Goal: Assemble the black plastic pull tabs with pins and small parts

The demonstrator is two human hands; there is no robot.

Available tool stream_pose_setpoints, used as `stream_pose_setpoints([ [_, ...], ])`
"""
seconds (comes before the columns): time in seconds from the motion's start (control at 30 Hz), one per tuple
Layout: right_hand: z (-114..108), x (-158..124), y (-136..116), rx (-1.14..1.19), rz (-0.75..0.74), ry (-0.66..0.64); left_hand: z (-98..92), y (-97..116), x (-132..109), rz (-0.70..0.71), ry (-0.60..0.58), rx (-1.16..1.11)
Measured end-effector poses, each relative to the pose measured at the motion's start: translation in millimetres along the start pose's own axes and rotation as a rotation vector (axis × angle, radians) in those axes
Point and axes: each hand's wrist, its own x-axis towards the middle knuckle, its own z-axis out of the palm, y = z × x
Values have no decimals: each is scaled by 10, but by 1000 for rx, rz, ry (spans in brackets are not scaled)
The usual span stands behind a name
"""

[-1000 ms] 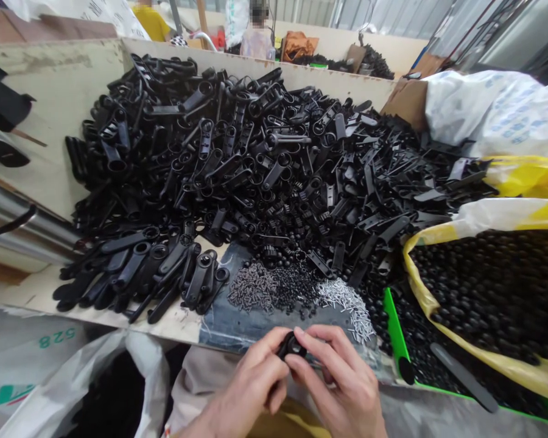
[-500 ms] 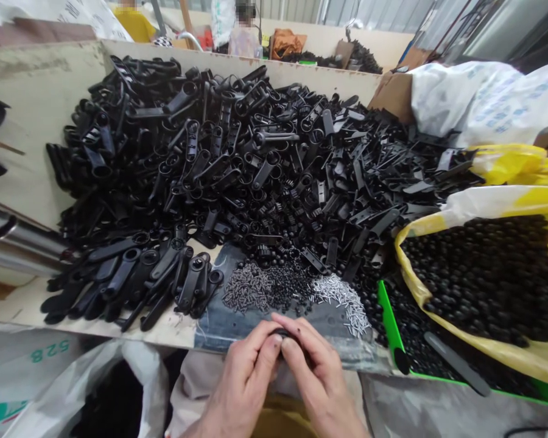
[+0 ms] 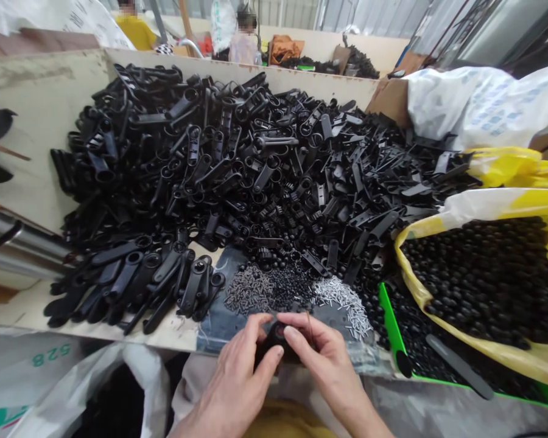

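Note:
Both hands meet at the front edge of the bench around a black plastic part (image 3: 274,342) with a rounded end. My left hand (image 3: 242,365) is closed on its left side, thumb along the front. My right hand (image 3: 317,347) grips the other side, its thumb pressed near the round end; much of the part is hidden by the fingers. Just beyond the hands lie a heap of small grey-brown pieces (image 3: 249,289), a patch of small black pieces (image 3: 288,289) and a pile of silver pins (image 3: 347,301).
A large heap of black plastic handles (image 3: 201,158) fills the walled bench. More handles (image 3: 132,274) lie in a row at left. On the right are a yellow-and-white sack (image 3: 415,267) of black balls and a green-edged tray (image 3: 388,322). An open white sack (image 3: 150,383) stands below left. Two people are behind.
The hands have shifted and opened slightly at the thumbs, turning the black part so its rounded end shows. The right thumb has moved onto the part. The camera view has tilted slightly.

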Motion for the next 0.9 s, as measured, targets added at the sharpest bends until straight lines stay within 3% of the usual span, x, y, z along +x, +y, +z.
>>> stream_pose_setpoints([
  [0.13, -39, 49, -48, -151, -89, 7, -13, -26, 33, -89, -141, -182],
  [0.23, -31, 54, -67, -228, -168, -17, 5, -69, 18, -179, -130, -246],
  [0.33, -23, 49, -56, -287, -232, -2, 22, -41, 0, -154, -128, -252],
  [0.43, -39, 45, -34, -306, -257, 9, 25, 2, 6, -104, -238, -298],
  [0.73, -109, 35, -18, -341, -254, -133, 14, -76, -47, -178, -285, -460],
  [0.9, -137, 15, -30, -403, -285, -248, -13, -69, -67, -243, -330, -407],
])
